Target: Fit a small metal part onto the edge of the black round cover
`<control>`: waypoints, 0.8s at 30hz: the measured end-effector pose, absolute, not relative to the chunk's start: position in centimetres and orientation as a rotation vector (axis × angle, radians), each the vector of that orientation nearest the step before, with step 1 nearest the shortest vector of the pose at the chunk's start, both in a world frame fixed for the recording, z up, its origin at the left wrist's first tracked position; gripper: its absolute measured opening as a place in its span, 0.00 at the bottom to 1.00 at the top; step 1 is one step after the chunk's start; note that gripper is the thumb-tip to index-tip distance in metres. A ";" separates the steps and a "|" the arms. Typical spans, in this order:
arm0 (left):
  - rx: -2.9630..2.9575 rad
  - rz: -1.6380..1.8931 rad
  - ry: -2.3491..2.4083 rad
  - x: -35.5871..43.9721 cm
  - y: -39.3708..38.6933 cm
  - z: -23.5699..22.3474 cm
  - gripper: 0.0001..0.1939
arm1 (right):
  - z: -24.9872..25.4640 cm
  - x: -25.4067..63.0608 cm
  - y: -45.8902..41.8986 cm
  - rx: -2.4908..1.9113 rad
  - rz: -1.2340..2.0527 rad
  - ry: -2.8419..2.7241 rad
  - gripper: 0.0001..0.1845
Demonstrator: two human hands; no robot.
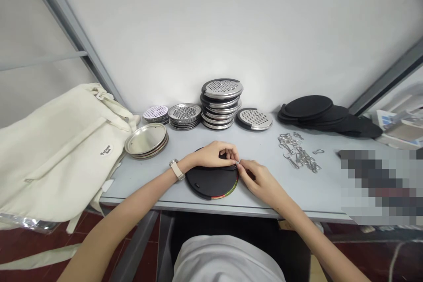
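A round black disc [211,180] lies flat on the table near its front edge, with a red, yellow and green strip showing along its lower right rim. My left hand [216,154] reaches over the top of the disc, thumb and fingers pinched together at its right edge. There my right hand [259,178] meets it, also closed in a pinch. Something small and shiny shows between the fingertips, too small to name. To the right lies a loose pile of metal snap clips [300,154], with a single clip [318,151] apart from it.
Behind my hands stand a tall stack of perforated metal discs with black rims [221,103], one similar disc [255,119] and grater plates [184,114]. Plain metal lids [147,140] lie left, beside a cream bag [66,150]. Black discs [310,108] are heaped at back right.
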State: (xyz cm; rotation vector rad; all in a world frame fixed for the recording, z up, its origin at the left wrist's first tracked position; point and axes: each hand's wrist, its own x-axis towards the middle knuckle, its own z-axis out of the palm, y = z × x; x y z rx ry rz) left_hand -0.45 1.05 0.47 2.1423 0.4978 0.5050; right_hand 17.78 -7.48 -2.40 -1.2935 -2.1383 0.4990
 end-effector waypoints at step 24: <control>2.073 0.444 0.456 -0.6 0.8 0.7 0.13 | -2.7 17.9 -7.5 -1.334 0.480 -2.125 0.17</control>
